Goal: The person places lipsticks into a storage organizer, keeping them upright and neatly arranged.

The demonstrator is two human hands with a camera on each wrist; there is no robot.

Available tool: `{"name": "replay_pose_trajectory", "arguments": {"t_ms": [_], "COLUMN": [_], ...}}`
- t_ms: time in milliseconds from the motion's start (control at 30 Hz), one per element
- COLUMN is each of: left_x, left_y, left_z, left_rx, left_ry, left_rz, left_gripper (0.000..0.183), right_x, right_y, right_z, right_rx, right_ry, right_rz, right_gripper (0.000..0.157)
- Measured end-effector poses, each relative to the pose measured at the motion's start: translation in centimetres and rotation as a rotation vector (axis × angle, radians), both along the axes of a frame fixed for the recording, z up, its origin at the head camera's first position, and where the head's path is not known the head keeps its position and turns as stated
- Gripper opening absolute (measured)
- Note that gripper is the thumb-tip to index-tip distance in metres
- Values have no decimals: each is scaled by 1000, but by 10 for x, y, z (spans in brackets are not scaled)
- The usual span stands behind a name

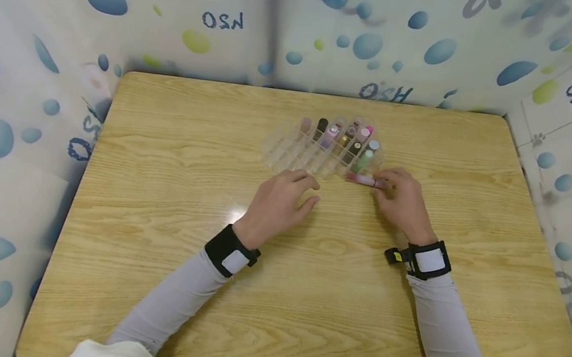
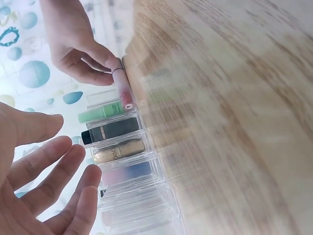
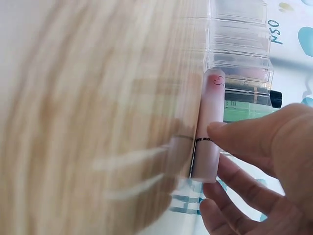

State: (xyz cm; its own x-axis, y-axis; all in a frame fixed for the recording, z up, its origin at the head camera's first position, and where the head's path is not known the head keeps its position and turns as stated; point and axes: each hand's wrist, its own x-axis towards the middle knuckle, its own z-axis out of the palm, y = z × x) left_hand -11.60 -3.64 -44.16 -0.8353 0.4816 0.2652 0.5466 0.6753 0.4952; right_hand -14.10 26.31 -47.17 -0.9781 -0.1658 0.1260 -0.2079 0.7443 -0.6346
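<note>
My right hand [image 1: 404,204] pinches a pink lip gloss tube [image 3: 210,117] between thumb and fingers. The tube lies on its side, low over the tabletop, along the near right side of a clear plastic lipstick organizer [image 1: 283,152]. A small heart mark shows at its far end in the right wrist view. My left hand [image 1: 278,206] hovers by the organizer's near edge, fingers spread and relaxed, holding nothing. In the organizer's slots stand a green tube [image 2: 101,112], a black tube [image 2: 117,130], a gold one [image 2: 121,151] and several others.
The wooden table [image 1: 165,296] carries the organizer toward its far side. A patterned curtain [image 1: 165,21] with blue and green drops hangs around the table's back and sides. Several slots at the organizer's left are unfilled.
</note>
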Motion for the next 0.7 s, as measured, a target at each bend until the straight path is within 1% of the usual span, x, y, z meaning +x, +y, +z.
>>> {"name": "replay_pose_trajectory", "arguments": {"t_ms": [267,567,700], "left_x": [-1,-2,-2], "left_y": [-1,-1,-1], "left_z": [-2,-3,-3], "left_rx": [4,4,-2], "left_ry": [12,-18,-25], "left_rz": [-9,-4,-6], "left_gripper": [20,20,21], "right_x": [-1,0,1], "right_y": [0,0,0], "right_z": [0,3,3], "right_rx": [64,74,72], "right_ry": [-23,-91,-91], "right_rz": [21,13,27], "right_gripper": [25,20,19]}}
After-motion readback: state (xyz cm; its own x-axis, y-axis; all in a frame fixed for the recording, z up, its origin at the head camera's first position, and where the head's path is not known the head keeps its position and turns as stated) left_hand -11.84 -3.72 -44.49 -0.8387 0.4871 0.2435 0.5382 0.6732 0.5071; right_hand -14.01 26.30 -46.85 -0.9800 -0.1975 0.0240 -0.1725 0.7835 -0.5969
